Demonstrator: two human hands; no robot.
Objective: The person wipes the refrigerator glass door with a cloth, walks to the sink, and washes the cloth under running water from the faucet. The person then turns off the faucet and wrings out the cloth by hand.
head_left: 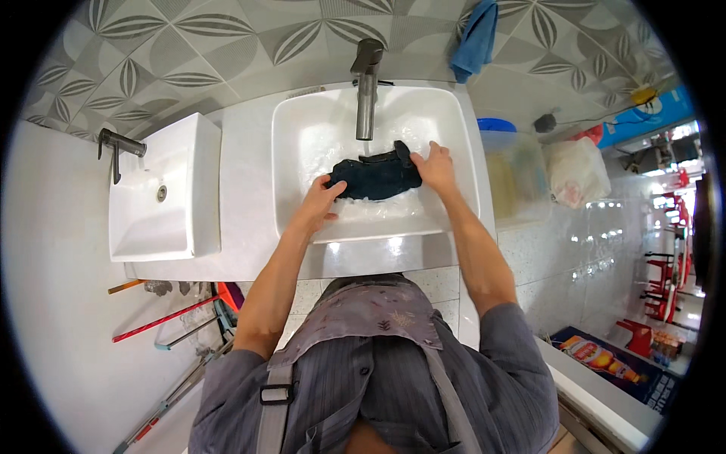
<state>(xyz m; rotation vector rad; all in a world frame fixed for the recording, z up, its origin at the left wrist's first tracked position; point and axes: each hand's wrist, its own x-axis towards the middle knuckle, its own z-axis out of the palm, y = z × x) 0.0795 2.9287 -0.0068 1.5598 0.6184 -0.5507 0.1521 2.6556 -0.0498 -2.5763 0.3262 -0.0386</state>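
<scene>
A dark wet cloth (376, 180) is stretched between my hands inside the white sink (281, 151), under the dark grey tap (366, 102). My left hand (321, 203) grips its left end, thumb on top. At the right end my right hand (434, 166) pinches the cloth's edge, with the index finger raised. A flap of the cloth is folded up near its upper right corner. Foamy or rippling water shows around and below it in the basin.
To the left stands a second white sink (151, 219) with its own tap (121, 145). A blue cloth (475, 41) hangs on the tiled wall. A translucent bin (518, 178) and a white plastic bag (578, 172) are at the right; broom and mop handles (170, 318) lean at lower left.
</scene>
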